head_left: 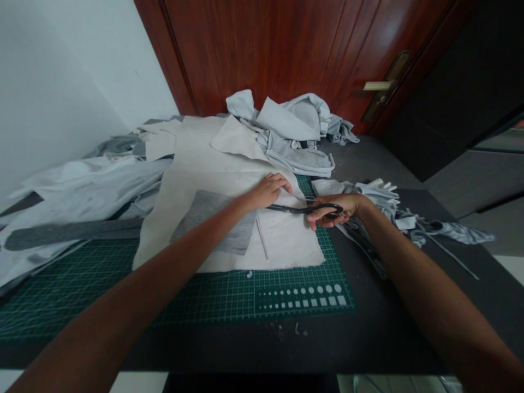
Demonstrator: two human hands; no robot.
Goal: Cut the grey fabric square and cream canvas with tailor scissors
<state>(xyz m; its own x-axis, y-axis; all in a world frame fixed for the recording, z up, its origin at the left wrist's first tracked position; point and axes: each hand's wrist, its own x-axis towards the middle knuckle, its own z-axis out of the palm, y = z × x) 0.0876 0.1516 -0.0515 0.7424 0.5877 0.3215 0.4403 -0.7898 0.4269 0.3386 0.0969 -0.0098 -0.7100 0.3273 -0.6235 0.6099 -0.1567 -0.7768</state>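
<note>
A cream cloth (196, 147) lies spread over a green cutting mat (204, 300). My left hand (270, 190) rests on it, fingers together and slightly bent over the fabric; the thumb is hard to make out. In my right hand (346, 203) is a pair of black-handled scissors (301, 209), pointing left, with the blades along the cloth just below my left fingers. How far the blades are apart is unclear. A grey piece of fabric (208, 218) lies on the cream cloth, partly under my left forearm. Right of it is a thin pale strip (262, 239).
White and grey garments (102, 180) are heaped along the left. Another pile of pale cloth (297, 123) sits at the back before a wooden door (254, 49). Scraps and strips (380, 196) lie right of the mat on the dark table (368, 322). White wall stands at left.
</note>
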